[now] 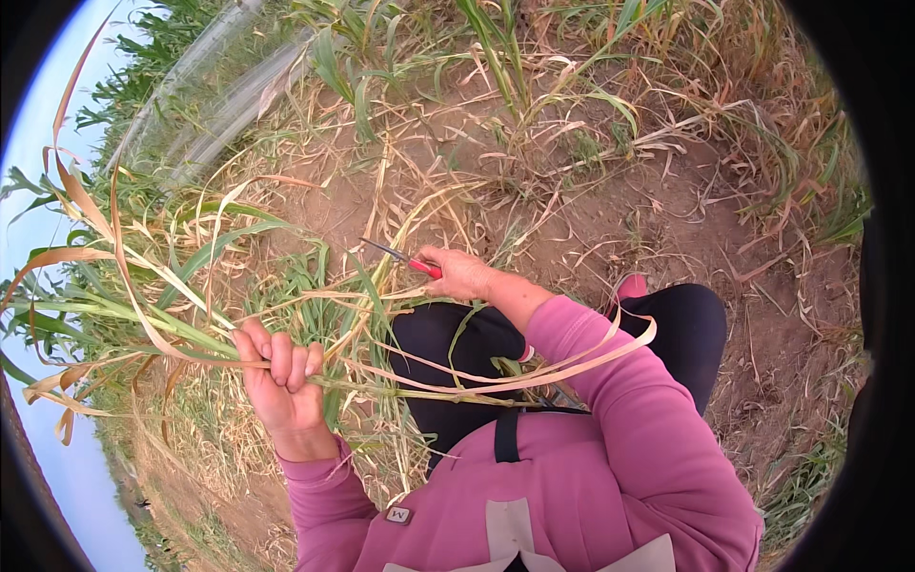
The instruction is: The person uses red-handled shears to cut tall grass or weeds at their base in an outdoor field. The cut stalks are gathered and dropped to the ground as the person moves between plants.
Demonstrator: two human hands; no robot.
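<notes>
My left hand (282,379) is closed around several green stalks (193,336) of a tall, maize-like grass crop. Their leafy tops spread to the left, many of the leaves dry and tan. One thin jointed stem (429,395) runs right from my fist across my lap, with long dry leaves beside it. In my right hand (457,275) is a red-handled cutting tool (423,267), its narrow dark blade pointing left and away. Whether it is a knife or shears I cannot tell. Below the blade, yellowed stalks (368,304) stand close to my knee.
A heap of green leaves (304,286) lies left of my knee. Ahead, a rooted green plant (511,79) rises from bare brown soil (686,214) strewn with dry leaves. Pale, translucent sheeting (229,107) stretches along the upper left. My red shoe (630,287) rests on the ground.
</notes>
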